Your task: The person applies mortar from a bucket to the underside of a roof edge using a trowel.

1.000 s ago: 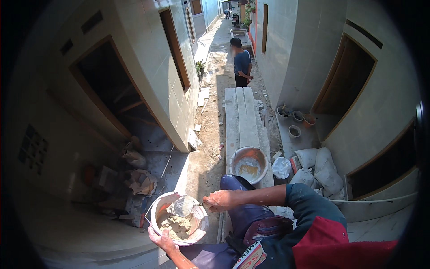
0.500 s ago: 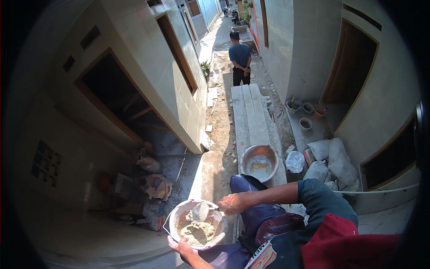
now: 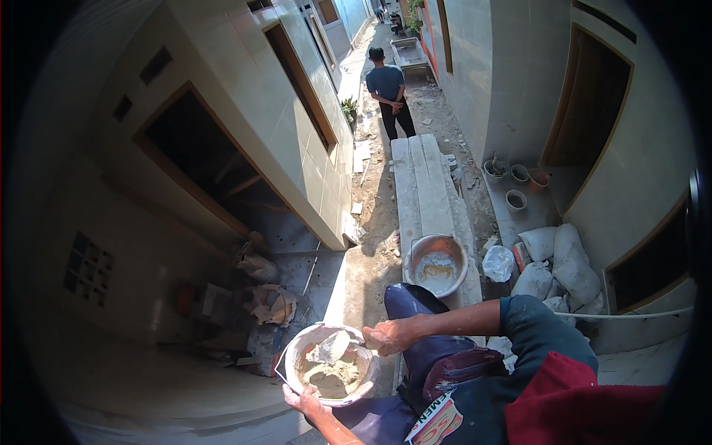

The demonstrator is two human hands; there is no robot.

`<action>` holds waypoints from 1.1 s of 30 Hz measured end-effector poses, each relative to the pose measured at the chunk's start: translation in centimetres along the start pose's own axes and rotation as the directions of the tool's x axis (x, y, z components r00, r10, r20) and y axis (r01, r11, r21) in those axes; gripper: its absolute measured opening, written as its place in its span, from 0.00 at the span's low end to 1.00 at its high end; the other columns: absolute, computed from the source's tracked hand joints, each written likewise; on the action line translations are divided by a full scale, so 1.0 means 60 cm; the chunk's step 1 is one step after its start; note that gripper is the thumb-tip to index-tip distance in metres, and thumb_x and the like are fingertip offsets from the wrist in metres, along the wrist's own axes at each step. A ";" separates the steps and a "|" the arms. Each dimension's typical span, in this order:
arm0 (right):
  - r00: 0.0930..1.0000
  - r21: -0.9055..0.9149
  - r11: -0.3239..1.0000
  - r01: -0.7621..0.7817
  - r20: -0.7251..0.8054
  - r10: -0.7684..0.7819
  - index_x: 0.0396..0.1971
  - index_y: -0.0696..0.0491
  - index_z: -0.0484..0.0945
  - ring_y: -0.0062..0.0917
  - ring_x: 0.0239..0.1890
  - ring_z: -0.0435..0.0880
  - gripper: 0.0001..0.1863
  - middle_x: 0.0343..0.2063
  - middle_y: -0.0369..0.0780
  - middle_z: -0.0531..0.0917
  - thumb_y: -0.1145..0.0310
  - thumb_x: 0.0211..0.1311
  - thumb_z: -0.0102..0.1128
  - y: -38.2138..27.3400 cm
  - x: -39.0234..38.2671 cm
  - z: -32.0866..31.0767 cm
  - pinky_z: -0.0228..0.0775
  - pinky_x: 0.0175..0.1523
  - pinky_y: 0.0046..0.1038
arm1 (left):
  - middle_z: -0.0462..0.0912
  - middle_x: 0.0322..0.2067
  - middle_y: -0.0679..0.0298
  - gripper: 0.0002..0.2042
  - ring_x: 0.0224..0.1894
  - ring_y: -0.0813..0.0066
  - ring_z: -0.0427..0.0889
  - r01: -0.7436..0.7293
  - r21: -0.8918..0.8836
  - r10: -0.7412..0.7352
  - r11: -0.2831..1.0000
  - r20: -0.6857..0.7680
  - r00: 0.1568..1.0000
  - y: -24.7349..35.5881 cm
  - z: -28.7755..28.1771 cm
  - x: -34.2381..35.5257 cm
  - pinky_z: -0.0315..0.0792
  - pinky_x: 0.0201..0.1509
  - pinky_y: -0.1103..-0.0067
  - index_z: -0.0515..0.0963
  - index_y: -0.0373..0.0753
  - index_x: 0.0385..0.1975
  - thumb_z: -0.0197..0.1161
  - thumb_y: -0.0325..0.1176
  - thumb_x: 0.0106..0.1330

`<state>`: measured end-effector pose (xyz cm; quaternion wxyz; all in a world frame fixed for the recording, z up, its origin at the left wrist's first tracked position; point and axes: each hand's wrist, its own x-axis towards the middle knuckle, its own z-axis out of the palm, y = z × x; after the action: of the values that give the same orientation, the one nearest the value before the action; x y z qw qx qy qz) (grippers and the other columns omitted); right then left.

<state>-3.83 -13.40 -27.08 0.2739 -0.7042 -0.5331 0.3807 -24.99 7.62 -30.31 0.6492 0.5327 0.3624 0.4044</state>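
Note:
A white bucket [image 3: 290, 354] with a wire handle rests by my left thigh. Lumpy, light grey-brown mortar [image 3: 334, 379] fills part of it. My left hand [image 3: 305, 403] grips its near left rim, with the fingers closed over the edge. Closed round a trowel's handle at the far right rim is my right hand [image 3: 389, 337]. The trowel's pale, coated blade [image 3: 331, 347] sits inside the bucket, over the mortar. Another bucket [image 3: 461, 271], orange inside with pale residue at its bottom, stands on the planks just beyond my right knee.
Long dusty planks [image 3: 423, 182] run ahead along a narrow alley. A person [image 3: 386, 85] stands beyond them, hands behind the back. White sacks [image 3: 575, 267] are piled at right, near several small buckets [image 3: 516, 199]. Torn paper bags [image 3: 273, 305] lie at left beside a doorway.
The trowel blade has tilted and shows a smoother, brighter face inside the bucket. The view has shifted slightly, and the standing person appears farther left. Both hands keep their grips.

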 end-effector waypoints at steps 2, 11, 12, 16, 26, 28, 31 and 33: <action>0.999 0.060 0.997 0.046 -0.013 -0.046 0.48 0.57 0.60 0.48 0.41 0.80 0.23 0.33 0.50 0.78 0.69 0.55 0.58 -0.004 -0.001 -0.006 0.71 0.40 0.43 | 0.77 0.38 0.54 0.27 0.38 0.62 0.80 0.011 -0.033 -0.011 0.999 -0.004 1.000 0.009 0.006 0.001 0.75 0.46 0.72 0.68 0.30 0.39 0.48 0.13 0.29; 0.999 -0.029 0.999 0.028 0.019 -0.028 0.48 0.56 0.61 0.48 0.42 0.79 0.22 0.35 0.51 0.77 0.68 0.56 0.56 -0.022 0.018 -0.048 0.70 0.42 0.42 | 0.77 0.38 0.57 0.27 0.38 0.66 0.79 0.006 -0.106 0.002 0.994 0.074 0.997 0.048 0.028 0.011 0.74 0.46 0.76 0.69 0.30 0.41 0.48 0.14 0.31; 0.999 -0.030 0.999 0.036 0.017 -0.036 0.49 0.56 0.61 0.48 0.42 0.79 0.22 0.35 0.51 0.77 0.68 0.56 0.55 -0.023 0.022 -0.048 0.70 0.43 0.43 | 0.77 0.38 0.57 0.27 0.38 0.66 0.79 0.006 -0.106 0.001 0.994 0.071 0.997 0.047 0.024 0.012 0.74 0.46 0.76 0.69 0.30 0.41 0.48 0.14 0.31; 0.999 -0.008 0.999 0.045 0.018 -0.045 0.50 0.56 0.62 0.48 0.42 0.78 0.21 0.36 0.52 0.77 0.67 0.58 0.54 -0.036 0.020 -0.046 0.69 0.45 0.44 | 0.77 0.40 0.54 0.28 0.42 0.61 0.79 0.004 -0.139 0.013 0.990 0.122 0.992 0.046 0.022 0.009 0.74 0.51 0.71 0.69 0.31 0.42 0.48 0.14 0.30; 0.951 -0.078 0.957 0.278 -0.120 -0.286 0.46 0.59 0.61 0.48 0.33 0.78 0.16 0.26 0.53 0.76 0.63 0.67 0.46 0.029 0.035 0.044 0.69 0.37 0.43 | 0.77 0.42 0.55 0.31 0.41 0.60 0.79 0.104 -0.201 -0.084 0.974 0.106 0.991 0.030 0.019 0.006 0.74 0.50 0.71 0.68 0.30 0.44 0.49 0.12 0.29; 0.964 -0.219 0.950 0.222 -0.096 -0.248 0.47 0.60 0.61 0.44 0.32 0.78 0.17 0.28 0.52 0.75 0.63 0.68 0.45 0.039 0.030 0.058 0.70 0.38 0.41 | 0.77 0.42 0.55 0.32 0.41 0.61 0.79 0.091 -0.197 -0.065 0.976 0.133 0.989 0.025 0.015 0.009 0.74 0.50 0.71 0.68 0.30 0.45 0.50 0.13 0.29; 0.904 -0.135 0.908 0.397 -0.112 -0.412 0.47 0.62 0.62 0.41 0.32 0.79 0.17 0.28 0.49 0.76 0.63 0.69 0.42 0.070 0.049 0.085 0.72 0.38 0.39 | 0.76 0.45 0.50 0.31 0.45 0.55 0.79 0.058 -0.118 -0.041 0.991 0.142 0.989 0.012 0.004 0.017 0.73 0.55 0.67 0.67 0.30 0.47 0.48 0.13 0.33; 0.935 -0.119 0.933 0.341 -0.062 -0.350 0.42 0.60 0.64 0.44 0.34 0.79 0.14 0.29 0.49 0.77 0.64 0.67 0.44 0.068 0.047 0.079 0.72 0.39 0.40 | 0.75 0.46 0.50 0.32 0.45 0.55 0.79 0.066 -0.176 -0.038 0.982 0.160 0.986 0.014 0.011 0.018 0.73 0.55 0.67 0.66 0.30 0.48 0.48 0.13 0.33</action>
<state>-5.15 -11.97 -33.66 0.3204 -0.6281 -0.6563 0.2684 -24.10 8.41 -29.42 0.7314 0.4919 0.2864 0.3755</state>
